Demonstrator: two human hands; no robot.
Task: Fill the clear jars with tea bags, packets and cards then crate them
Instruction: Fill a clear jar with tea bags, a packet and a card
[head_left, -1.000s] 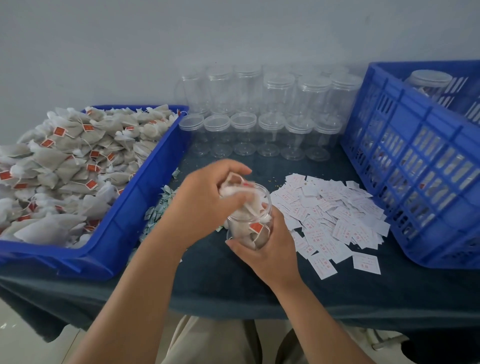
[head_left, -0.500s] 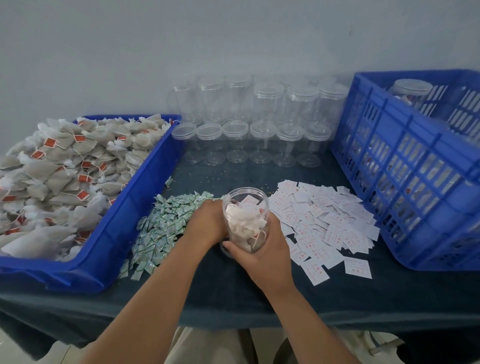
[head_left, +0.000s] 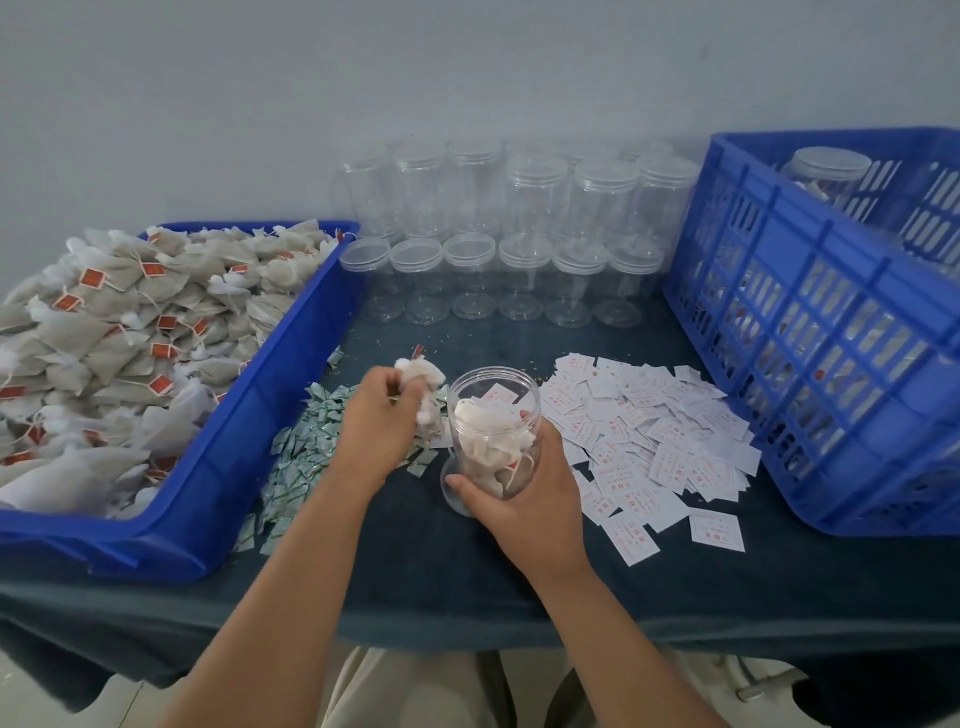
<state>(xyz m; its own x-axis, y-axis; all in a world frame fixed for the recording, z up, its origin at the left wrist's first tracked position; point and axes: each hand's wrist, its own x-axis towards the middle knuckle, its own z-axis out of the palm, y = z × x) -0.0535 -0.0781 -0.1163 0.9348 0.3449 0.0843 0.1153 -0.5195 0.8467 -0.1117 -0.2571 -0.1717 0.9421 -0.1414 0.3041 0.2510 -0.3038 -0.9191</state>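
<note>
Jar (head_left: 491, 441) between packets (head_left: 304, 460) and cards (head_left: 654, 431) (empty jars (head_left: 524, 270) behind).

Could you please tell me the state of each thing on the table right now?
Held jar: lidless, partly filled with tea bags.
Right hand: grips the held jar.
Left hand: holds a tea bag beside the jar's mouth.
Spare jars: empty.
Tray: heaped with loose tea bags.
Crate: holds a lidded jar.

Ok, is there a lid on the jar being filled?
No, the jar gripped by the right hand has an open mouth, with tea bags showing inside.
</note>
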